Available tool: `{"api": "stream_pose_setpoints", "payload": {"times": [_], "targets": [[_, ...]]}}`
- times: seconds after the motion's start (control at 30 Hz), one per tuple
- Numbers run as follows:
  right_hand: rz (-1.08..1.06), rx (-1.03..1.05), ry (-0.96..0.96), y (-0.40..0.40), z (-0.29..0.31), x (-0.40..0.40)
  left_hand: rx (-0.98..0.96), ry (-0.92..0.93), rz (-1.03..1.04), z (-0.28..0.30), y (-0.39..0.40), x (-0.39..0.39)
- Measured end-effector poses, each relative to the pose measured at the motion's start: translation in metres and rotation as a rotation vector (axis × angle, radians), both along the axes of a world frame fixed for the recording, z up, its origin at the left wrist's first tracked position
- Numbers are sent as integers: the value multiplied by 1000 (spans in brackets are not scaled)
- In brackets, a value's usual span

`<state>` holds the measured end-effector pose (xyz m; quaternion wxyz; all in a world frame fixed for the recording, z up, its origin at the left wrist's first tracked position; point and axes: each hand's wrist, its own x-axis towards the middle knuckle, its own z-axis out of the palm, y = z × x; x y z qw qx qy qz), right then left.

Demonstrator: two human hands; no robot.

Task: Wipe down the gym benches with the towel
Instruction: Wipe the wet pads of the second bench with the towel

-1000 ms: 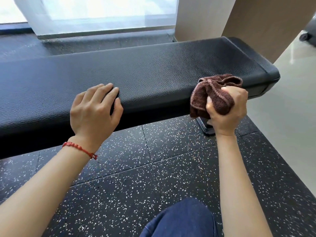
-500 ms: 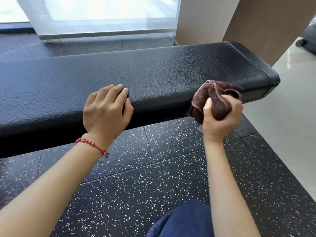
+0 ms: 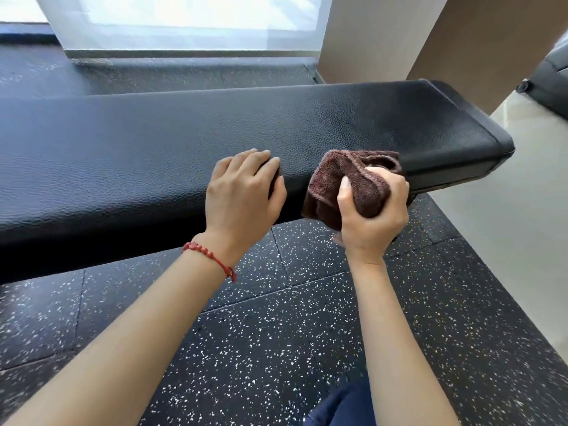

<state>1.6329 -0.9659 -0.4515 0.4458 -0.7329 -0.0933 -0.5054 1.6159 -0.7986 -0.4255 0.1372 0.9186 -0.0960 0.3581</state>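
Towel [image 3: 347, 186], brown terry and bunched into a wad, sits clenched in the right hand [image 3: 373, 215] and presses against the near long edge of the black padded gym bench [image 3: 338, 124], toward its right end, likely to rub that side. Just left of it, the left hand [image 3: 242, 195] lies flat and loose, holding nothing, seemingly bracing. Below is black speckled rubber flooring [image 3: 276, 333]; pale tile [image 3: 522, 195] lies right, a bright window [image 3: 184, 20] far.
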Motion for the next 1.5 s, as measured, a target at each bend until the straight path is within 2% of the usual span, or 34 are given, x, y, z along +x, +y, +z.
{"api": "stream_pose_setpoints", "payload": {"times": [0.13, 0.3, 0.53, 0.8, 1.0, 1.1, 1.5], "targets": [[1, -22, 63, 24, 13, -8, -52, 51, -73, 12, 20, -9], [-48, -8, 234, 52, 39, -23, -47, 193, -71, 31, 63, -20], [-70, -38, 388, 81, 91, -51, 8, 389, -88, 73, 101, -42], [-47, -82, 517, 105, 163, -77, 16, 523, -97, 134, 125, -71], [3, -181, 561, 125, 233, -92, -3, 590, -67, 195, 148, -91], [44, -165, 616, 138, 269, -100, -21, 620, -44, 229, 159, -99], [168, -237, 705, 199, 388, -121, -45, 630, 45, 351, 226, -135]]}}
